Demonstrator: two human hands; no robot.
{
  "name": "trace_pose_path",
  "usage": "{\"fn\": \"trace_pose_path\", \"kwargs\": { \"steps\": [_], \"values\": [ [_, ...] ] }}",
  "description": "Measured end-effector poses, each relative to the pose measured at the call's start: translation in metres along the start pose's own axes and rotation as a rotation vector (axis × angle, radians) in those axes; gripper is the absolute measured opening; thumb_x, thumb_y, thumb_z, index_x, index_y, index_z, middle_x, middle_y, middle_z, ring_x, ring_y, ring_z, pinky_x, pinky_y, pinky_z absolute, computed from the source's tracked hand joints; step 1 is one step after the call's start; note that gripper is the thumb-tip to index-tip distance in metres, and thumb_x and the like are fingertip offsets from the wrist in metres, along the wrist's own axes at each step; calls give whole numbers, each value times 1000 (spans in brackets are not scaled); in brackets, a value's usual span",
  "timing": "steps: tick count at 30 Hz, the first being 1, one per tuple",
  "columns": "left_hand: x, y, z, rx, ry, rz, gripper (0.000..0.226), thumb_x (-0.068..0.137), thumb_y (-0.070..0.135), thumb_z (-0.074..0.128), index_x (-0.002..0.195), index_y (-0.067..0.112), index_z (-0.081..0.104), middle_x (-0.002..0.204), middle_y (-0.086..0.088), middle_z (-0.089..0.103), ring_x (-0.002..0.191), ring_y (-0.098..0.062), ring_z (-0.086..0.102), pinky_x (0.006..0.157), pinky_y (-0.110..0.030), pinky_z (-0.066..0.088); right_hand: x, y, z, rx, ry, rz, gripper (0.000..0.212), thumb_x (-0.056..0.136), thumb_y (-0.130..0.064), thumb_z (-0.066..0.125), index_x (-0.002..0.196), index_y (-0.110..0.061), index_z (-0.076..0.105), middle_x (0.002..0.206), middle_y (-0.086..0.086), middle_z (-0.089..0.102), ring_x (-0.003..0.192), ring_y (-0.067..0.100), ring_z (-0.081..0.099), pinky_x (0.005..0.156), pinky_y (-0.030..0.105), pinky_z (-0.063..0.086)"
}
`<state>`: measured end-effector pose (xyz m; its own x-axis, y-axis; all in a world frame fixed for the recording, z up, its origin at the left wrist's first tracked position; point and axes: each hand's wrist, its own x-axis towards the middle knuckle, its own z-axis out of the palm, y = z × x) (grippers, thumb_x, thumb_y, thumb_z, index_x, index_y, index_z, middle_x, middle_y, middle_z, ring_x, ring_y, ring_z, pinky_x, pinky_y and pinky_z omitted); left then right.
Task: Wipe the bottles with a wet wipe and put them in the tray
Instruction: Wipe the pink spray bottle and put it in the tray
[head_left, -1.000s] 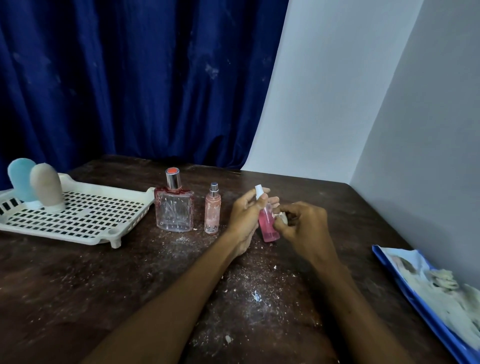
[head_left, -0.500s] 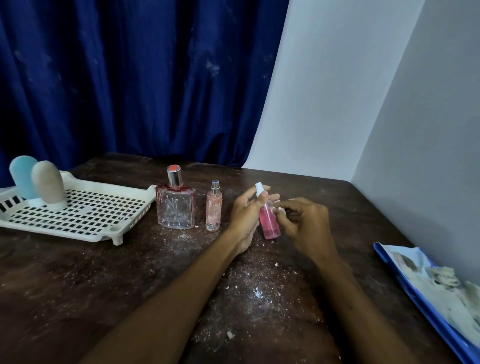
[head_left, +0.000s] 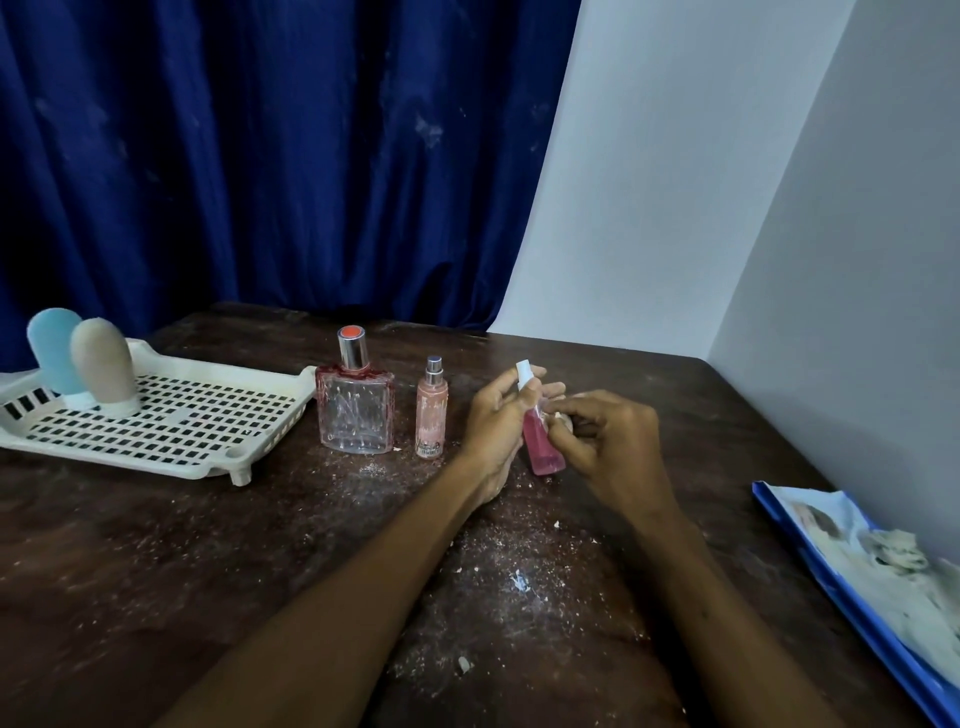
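1. Done: two bottles, blue (head_left: 52, 345) and beige (head_left: 104, 364), stand upright in the tray (head_left: 208, 470) at the left of the desk (head_left: 260, 571).
2. In progress: I judge the pink bottle (head_left: 541, 449) to be mid-wipe. It is tilted between both grips, well apart from the tray. I cannot tell whether its base touches the desk.
3. Remaining: the square bottle (head_left: 356, 415) stands just beside the tray, with the slim bottle (head_left: 431, 410) next to it. Both appear unwiped.
4. Left grip (head_left: 496, 421): its fingers curl round the pink bottle's neck, and the white cap protrudes above them.
5. Right grip (head_left: 610, 447): its fingertips pinch the wipe (head_left: 563, 418) against the bottle's side.
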<state>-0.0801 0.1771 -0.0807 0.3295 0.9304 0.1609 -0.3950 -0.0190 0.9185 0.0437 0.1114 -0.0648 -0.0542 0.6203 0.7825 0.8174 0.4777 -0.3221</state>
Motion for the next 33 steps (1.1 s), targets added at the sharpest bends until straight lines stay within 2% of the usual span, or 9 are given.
{"fn": "trace_pose_path", "kwargs": {
  "steps": [6, 11, 15, 16, 21, 27, 33],
  "values": [
    [0, -1, -1, -13, -14, -4, 27, 102, 14, 49, 127, 8, 57, 116, -11, 72, 112, -25, 67, 102, -43, 51, 1, 4, 4, -35, 59, 26, 9, 84, -5, 74, 91, -9, 78, 80, 5, 73, 66, 15, 66, 59, 38, 57],
    [-2, 1, 0, -84, -8, -18, 25, 101, 11, 51, 124, 8, 61, 118, -13, 71, 106, -22, 69, 94, -34, 55, 1, -3, 4, 3, 40, -6, 18, 82, -9, 77, 99, -12, 77, 85, 2, 71, 69, 8, 64, 64, 18, 55],
    [-2, 1, 1, -86, -18, -32, 26, 100, 12, 53, 125, 11, 62, 115, -9, 73, 108, -21, 69, 95, -35, 54, 3, 3, 2, -77, 72, 22, 11, 81, -3, 75, 91, -8, 77, 79, 5, 71, 65, 14, 64, 59, 36, 57],
    [-2, 1, 1, -79, -21, -33, 27, 99, 11, 54, 124, 12, 63, 114, -8, 73, 108, -20, 69, 96, -35, 54, 3, 3, 1, -85, 76, 21, 11, 82, -3, 75, 91, -8, 77, 78, 5, 71, 65, 14, 63, 59, 37, 57],
    [-2, 2, 0, -91, -27, -30, 24, 99, 11, 55, 120, 14, 65, 115, -8, 73, 100, -18, 71, 93, -33, 55, 2, -2, 2, -19, 57, 8, 16, 84, -9, 75, 99, -12, 77, 85, 3, 71, 69, 9, 64, 63, 19, 55],
    [0, -2, -1, 30, -23, -27, 28, 104, 18, 47, 127, 7, 58, 119, -7, 71, 112, -19, 67, 103, -44, 50, 0, 6, 0, -111, 50, 68, 8, 85, -2, 71, 84, -8, 76, 73, 4, 69, 62, 14, 60, 59, 33, 53],
    [3, -3, 0, 24, 13, -71, 30, 106, 20, 41, 131, 8, 51, 120, -9, 70, 108, -16, 68, 107, -47, 46, 2, 5, -2, -79, 91, 127, 14, 88, -4, 69, 99, -9, 75, 88, 2, 73, 72, 11, 65, 69, 29, 58]
  ]
}}
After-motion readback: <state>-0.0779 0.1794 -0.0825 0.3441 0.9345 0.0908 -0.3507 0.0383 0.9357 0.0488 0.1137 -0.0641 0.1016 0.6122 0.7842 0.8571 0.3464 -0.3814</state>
